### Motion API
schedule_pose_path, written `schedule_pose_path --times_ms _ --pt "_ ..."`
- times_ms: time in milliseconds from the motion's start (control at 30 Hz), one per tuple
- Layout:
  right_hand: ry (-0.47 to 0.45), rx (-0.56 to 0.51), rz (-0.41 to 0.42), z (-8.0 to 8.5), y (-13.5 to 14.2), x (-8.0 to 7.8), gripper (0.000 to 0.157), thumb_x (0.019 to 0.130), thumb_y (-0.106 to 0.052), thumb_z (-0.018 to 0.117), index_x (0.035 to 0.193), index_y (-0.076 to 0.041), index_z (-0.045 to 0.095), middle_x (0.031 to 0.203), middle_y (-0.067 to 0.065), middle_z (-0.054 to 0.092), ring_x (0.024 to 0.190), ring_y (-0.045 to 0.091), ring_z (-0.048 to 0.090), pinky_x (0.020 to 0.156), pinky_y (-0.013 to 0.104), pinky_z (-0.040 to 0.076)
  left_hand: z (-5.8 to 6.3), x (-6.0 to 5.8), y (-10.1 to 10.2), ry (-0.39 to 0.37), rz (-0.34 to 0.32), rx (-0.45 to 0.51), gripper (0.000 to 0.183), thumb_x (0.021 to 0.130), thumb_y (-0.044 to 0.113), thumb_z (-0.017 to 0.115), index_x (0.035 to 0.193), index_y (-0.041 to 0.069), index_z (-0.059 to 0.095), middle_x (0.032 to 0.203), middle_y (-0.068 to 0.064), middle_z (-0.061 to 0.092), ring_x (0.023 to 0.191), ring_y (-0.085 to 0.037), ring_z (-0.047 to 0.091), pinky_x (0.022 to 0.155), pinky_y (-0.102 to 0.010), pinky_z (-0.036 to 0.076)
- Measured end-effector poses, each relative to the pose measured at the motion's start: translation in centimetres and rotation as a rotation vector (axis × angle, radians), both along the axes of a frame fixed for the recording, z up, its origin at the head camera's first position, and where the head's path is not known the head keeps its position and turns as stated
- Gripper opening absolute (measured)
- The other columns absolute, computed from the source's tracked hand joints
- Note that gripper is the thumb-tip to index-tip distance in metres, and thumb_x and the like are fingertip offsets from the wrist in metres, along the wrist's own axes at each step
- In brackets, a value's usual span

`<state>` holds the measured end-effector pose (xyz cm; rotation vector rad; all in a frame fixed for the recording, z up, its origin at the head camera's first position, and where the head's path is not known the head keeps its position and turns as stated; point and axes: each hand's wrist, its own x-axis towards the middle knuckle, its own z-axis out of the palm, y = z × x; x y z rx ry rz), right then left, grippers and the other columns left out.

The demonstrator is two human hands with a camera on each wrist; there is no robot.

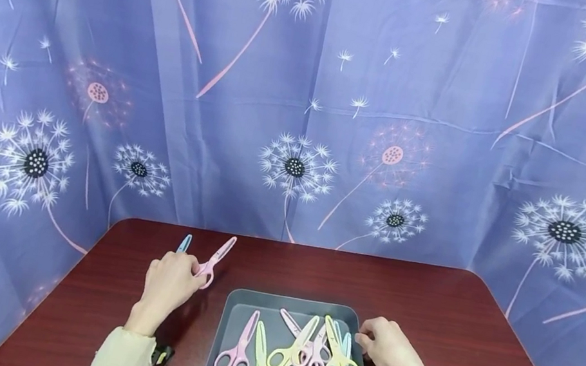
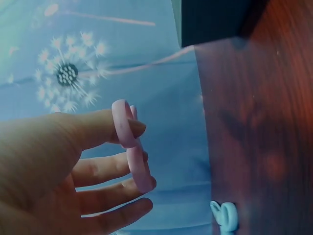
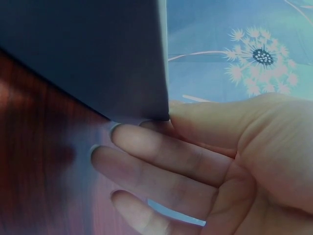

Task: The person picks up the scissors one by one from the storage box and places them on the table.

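Observation:
My left hand (image 1: 172,283), over the left part of the table, holds pink scissors (image 1: 222,252). In the left wrist view its thumb sits inside one handle loop (image 2: 122,125), with fingertips at the other loop. The blades point away from me. Just beyond this hand, blue scissors (image 1: 185,243) show partly, mostly hidden by it; their handle (image 2: 229,218) shows in the left wrist view. My right hand (image 1: 393,351) rests beside the right wall of a grey tray (image 1: 291,306), fingers loosely bent. In the right wrist view its thumb is right at the tray's edge (image 3: 164,73).
Inside the tray lie several scissors: pink scissors (image 1: 238,347) and green scissors (image 1: 261,361) at the left, with overlapping yellow scissors (image 1: 338,341), pink and blue ones at the right. The dark red table (image 1: 341,276) ends at a blue dandelion-print curtain (image 1: 225,164).

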<state>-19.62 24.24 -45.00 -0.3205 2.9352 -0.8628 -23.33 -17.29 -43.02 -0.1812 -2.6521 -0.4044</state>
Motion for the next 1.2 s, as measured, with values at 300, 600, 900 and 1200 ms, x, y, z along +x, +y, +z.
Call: schedule_pose_path --times_ms 300,600,900,1200 --pt "-0.001 -0.010 0.003 0.1 -0.1 0.2 0.010 0.088 -0.007 0.068 0.078 -0.009 0.068 0.063 -0.004 0.057 0.053 0.010 0.056 0.054 0.030 0.045 -1.0 -2.3 -1.3 -0.129 0.109 0.100 0.016 0.074 0.027 0.073 0.066 0.015 0.067 0.070 -0.008 0.061 0.082 -0.036 0.055 0.068 -0.055 0.040" --pt "-0.002 -0.015 0.004 0.2 0.1 0.2 0.011 0.088 -0.006 0.067 0.078 -0.009 0.067 0.063 -0.004 0.057 0.053 0.010 0.057 0.054 0.030 0.046 -2.0 -3.7 -2.1 -0.215 0.176 0.186 0.019 0.076 0.028 0.072 0.064 0.015 0.065 0.071 -0.008 0.061 0.090 -0.039 0.053 0.072 -0.055 0.036" --pt "0.006 -0.017 0.032 0.2 0.0 0.1 0.011 0.088 -0.006 0.066 0.078 -0.010 0.067 0.065 -0.005 0.058 0.052 0.009 0.057 0.056 0.030 0.046 -3.1 -4.7 -2.0 -0.247 0.189 0.148 0.022 0.075 0.028 0.072 0.060 0.015 0.062 0.069 -0.009 0.060 0.089 -0.039 0.052 0.072 -0.055 0.035" --pt "0.009 -0.032 0.029 0.2 0.1 0.3 0.010 0.087 -0.006 0.066 0.077 -0.009 0.066 0.066 -0.003 0.060 0.051 0.010 0.058 0.055 0.029 0.046 -4.3 -5.5 -1.0 -0.253 0.186 0.110 0.030 0.072 0.029 0.075 0.057 0.013 0.054 0.069 -0.011 0.058 0.087 -0.038 0.051 0.074 -0.055 0.034"
